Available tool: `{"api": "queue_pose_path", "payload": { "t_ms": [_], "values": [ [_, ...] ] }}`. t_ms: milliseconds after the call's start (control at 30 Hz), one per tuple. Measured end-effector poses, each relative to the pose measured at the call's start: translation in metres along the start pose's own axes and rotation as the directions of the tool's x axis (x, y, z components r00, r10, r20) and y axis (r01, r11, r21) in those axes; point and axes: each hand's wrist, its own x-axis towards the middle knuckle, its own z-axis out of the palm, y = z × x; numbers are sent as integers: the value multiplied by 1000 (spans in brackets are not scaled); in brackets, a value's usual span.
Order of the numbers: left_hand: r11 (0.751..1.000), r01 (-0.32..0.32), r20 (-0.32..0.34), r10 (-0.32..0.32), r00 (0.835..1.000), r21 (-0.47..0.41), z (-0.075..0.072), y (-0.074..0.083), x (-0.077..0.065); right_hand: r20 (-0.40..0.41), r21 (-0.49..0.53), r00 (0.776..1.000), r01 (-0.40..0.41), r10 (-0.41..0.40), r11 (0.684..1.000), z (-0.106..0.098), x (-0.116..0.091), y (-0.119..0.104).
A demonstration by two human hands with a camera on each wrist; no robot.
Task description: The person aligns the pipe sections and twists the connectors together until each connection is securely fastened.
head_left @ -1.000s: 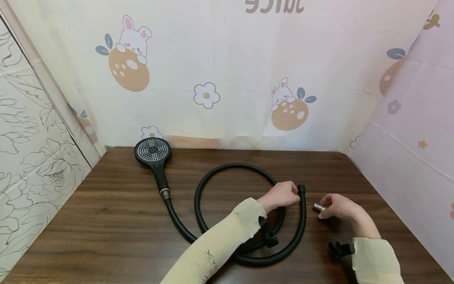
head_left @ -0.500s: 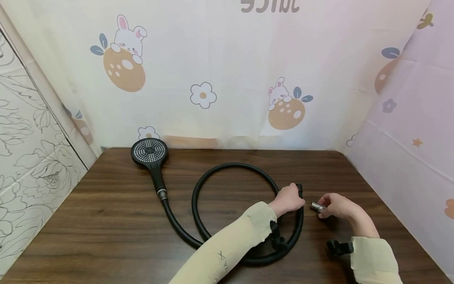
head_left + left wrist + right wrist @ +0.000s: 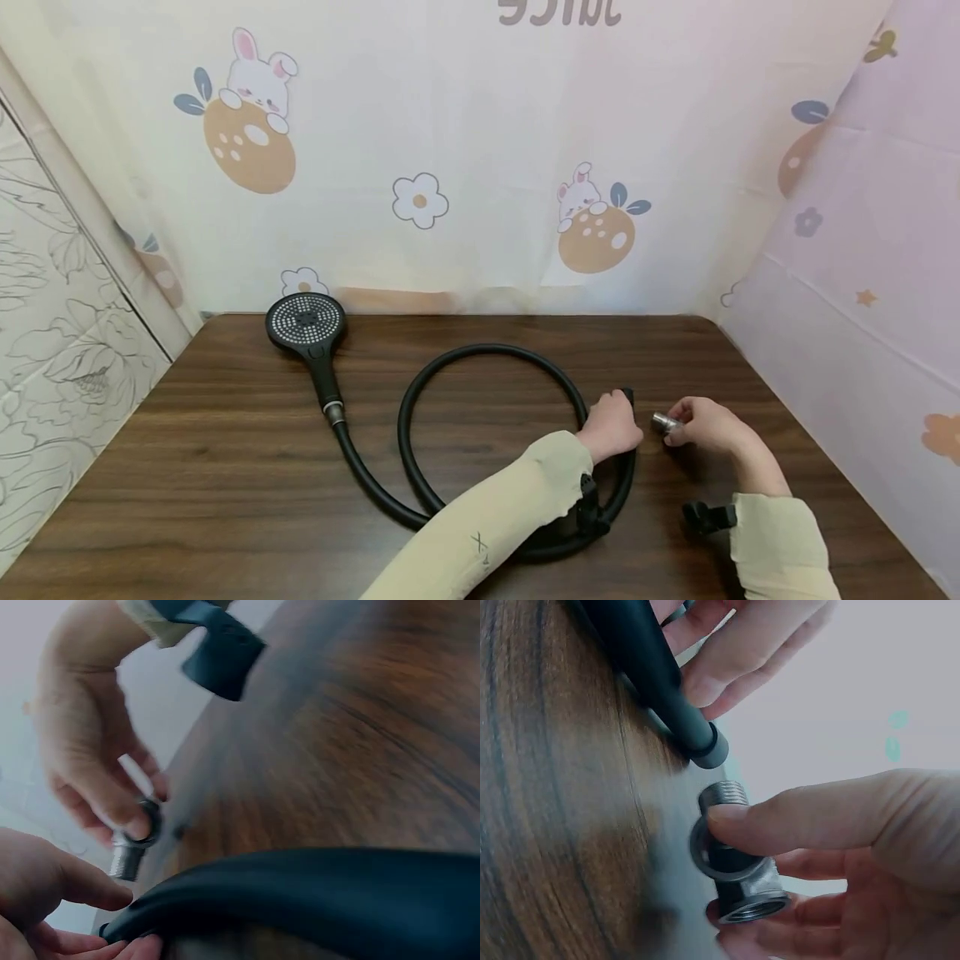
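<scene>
A black shower hose [image 3: 405,417] lies looped on the table, its far end joined to a black shower head [image 3: 306,319]. My left hand [image 3: 611,427] grips the hose near its free end, thumb on one side and fingers on the other. Close to its right, my right hand [image 3: 708,429] pinches a silver metal pipe fitting [image 3: 754,889]. In the right wrist view the fitting has a male-threaded end, a round side opening and a wider threaded socket. Its male thread points at the hose's end cap [image 3: 714,750], with a small gap between them.
The brown wooden table [image 3: 187,500] runs back to a patterned curtain [image 3: 487,167], with more curtain at the right and a flower-patterned panel [image 3: 67,358] at the left. Black camera mounts sit on both wrists.
My left hand has shifted right and closed round the hose end. My right hand has brought the fitting slightly left and up, nearer the hose. The head view has turned a little right.
</scene>
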Motion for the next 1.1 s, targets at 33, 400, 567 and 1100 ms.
{"api": "queue_pose_path", "payload": {
  "t_ms": [33, 400, 567, 1100],
  "values": [
    [999, -6, -10, 7, 1000, 35, 2, 1, 1, -16, 1, 1000, -4, 4, 1000, -1, 0, 0],
    [995, 21, -9, -20, 1000, 96, 11, 6, 1, -136, -36, 990, -28, 23, 999, -3, 0, 1],
    [995, 64, -8, -65, 998, -74, 9, 4, -1, -149, 30, 988, -32, 37, 999, -3, -1, 3],
    [821, 116, 56, -102, 993, -559, 5, -2, -1, -229, 96, 970, -63, 84, 993, -5, -7, 4]
  ]
}}
